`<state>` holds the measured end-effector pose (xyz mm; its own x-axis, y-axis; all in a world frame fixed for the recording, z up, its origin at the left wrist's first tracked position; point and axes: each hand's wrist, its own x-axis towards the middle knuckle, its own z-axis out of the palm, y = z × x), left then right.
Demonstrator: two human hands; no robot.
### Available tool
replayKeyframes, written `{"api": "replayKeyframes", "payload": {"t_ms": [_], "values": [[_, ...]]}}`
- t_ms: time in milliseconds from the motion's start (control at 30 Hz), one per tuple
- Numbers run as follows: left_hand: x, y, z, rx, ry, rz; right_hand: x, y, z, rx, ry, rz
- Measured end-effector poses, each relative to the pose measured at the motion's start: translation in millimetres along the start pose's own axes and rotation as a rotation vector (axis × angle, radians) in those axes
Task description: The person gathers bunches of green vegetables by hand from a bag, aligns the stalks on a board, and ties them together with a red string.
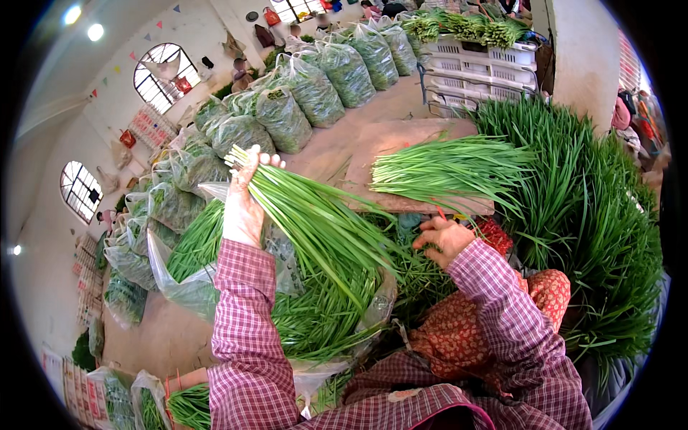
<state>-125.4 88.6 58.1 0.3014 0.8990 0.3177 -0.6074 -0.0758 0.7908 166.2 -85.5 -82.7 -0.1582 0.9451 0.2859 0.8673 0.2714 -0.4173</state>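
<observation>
My left hand (246, 185) is raised, gripping a bunch of long green leafy stalks (317, 209), apparently garlic chives, near their pale cut ends. Its leaves trail down to the right over an open clear plastic bag (384, 301) filled with loose greens (322, 317). My right hand (445, 241) is by the near edge of a wooden board (360, 172), fingers bent and apart, with nothing seen in them. A red strip (440, 211) shows just above its knuckles; whether they touch is unclear. Another pile of chives (446, 166) lies on the board.
Tall chives (596, 231) are heaped at my right. Another open bag of greens (196, 242) stands at left. Filled plastic bags (344, 75) line the floor beyond. White crates (478, 70) topped with bunches stand behind the board. Someone's forearm (185, 379) reaches toward greens at lower left.
</observation>
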Motion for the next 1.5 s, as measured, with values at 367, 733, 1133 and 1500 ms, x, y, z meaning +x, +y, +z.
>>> {"api": "replayKeyframes", "payload": {"t_ms": [367, 733, 1133, 1500], "values": [[-20, -29, 32, 0.069, -0.085, -0.037, 68, -92, -17, 0.358, 0.373, -0.024], [-27, -35, 28, 0.277, -0.081, -0.179, 84, -83, -32, -0.051, 0.624, -0.172], [-34, -48, 23, 0.236, -0.281, -0.285, 82, -29, -106, -0.383, 0.726, -0.068], [-28, -46, 13, -0.03, -0.026, -0.036, 39, -86, -26, 0.351, 0.334, -0.287]]}}
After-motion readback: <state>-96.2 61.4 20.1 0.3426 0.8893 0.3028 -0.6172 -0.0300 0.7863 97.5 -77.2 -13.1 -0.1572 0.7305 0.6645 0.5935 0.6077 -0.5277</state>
